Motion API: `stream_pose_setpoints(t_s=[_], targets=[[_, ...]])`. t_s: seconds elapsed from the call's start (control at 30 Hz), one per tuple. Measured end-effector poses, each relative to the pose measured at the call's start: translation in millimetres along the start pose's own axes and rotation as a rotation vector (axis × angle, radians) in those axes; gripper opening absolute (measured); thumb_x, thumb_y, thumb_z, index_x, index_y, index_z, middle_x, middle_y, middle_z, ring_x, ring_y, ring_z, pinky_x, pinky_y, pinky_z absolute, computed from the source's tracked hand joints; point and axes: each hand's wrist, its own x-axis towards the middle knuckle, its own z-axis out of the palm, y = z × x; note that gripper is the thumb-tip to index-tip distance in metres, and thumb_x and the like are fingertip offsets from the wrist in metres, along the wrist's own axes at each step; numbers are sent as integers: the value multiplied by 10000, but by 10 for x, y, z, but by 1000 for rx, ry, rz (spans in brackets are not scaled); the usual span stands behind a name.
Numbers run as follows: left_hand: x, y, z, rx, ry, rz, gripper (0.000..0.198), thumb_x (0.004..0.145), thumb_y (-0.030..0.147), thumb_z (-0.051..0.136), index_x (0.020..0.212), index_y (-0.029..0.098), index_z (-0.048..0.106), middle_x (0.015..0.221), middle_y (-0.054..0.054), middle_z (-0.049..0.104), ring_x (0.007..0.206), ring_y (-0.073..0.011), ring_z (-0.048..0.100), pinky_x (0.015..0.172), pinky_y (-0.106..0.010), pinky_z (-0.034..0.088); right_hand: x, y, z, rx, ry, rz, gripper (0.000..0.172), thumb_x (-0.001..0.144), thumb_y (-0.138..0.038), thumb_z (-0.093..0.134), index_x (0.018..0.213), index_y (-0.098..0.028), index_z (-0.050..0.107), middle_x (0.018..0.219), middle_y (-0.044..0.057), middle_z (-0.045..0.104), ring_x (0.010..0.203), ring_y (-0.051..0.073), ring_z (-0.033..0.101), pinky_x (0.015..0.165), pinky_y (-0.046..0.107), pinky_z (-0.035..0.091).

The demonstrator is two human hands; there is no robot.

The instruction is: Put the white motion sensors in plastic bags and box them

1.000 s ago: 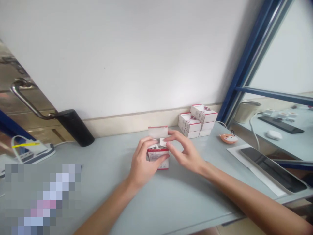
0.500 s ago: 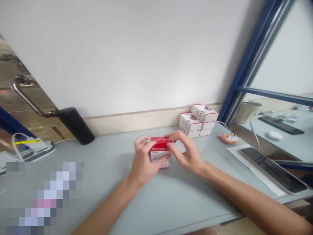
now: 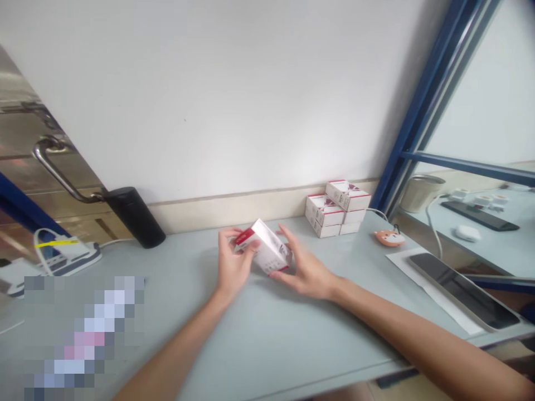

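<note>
A small white cardboard box (image 3: 270, 253) with a red top end is held tilted, its red end leaning to the left, over the middle of the grey table (image 3: 267, 345). My left hand (image 3: 234, 259) grips the red end, thumb on the near face and fingers behind. At the lower right end, my right hand (image 3: 307, 267) has its thumb under the bottom edge and its fingers along the far side. The print on the box is too blurred to read.
Several similar white boxes (image 3: 334, 209) are stacked against the wall at the back right. Nearby lie an orange animal-faced item (image 3: 389, 238) and a dark phone (image 3: 463, 289) on white paper. At left stand a black bottle (image 3: 136, 217) and a power strip (image 3: 79, 262).
The box has gone from upright, red end up, to tilted left and turned. My right hand has moved from the red top down to the lower right end.
</note>
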Motion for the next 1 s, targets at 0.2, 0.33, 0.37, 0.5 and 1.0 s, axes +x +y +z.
stream_pose_setpoints(t_s=[0.2,0.33,0.37,0.5,1.0], targets=[[96,-271,-98,172,-155,-142,272,929,281,640,1193,215,633,1257,-134,731,1134,-269,724,958,-450,605,58,211,-40,-148,82,88,915,862,-369,842,1617,-305,330,1409,144,684,1261,346,679,1013,545,566],[36,-208,-110,289,-140,-127,537,906,128,550,1436,215,538,1485,-160,611,1338,-294,618,1122,-534,512,72,191,5,-297,85,-34,807,779,-426,918,1480,-281,546,1322,138,723,1195,351,684,989,563,571],[28,-174,-113,308,-153,-111,553,900,103,533,1441,219,544,1484,-150,616,1353,-292,608,1143,-538,496,66,175,33,-317,35,-99,760,770,-440,921,1439,-287,593,1347,132,713,1247,356,657,1025,570,558],[47,-50,-158,362,-281,-38,508,846,3,483,1219,261,711,1291,-72,753,1206,-260,704,1100,-489,546,28,121,117,-347,-183,-283,583,892,-398,820,1434,-308,626,1517,83,618,1499,337,464,1181,540,479],[245,-169,-377,602,-61,-1,300,919,122,509,1137,219,691,1170,-114,734,1127,-312,694,1001,-470,560,1069,264,993,-374,-192,-56,466,996,-241,638,1456,-267,570,1529,159,491,1496,316,384,1154,523,494]])
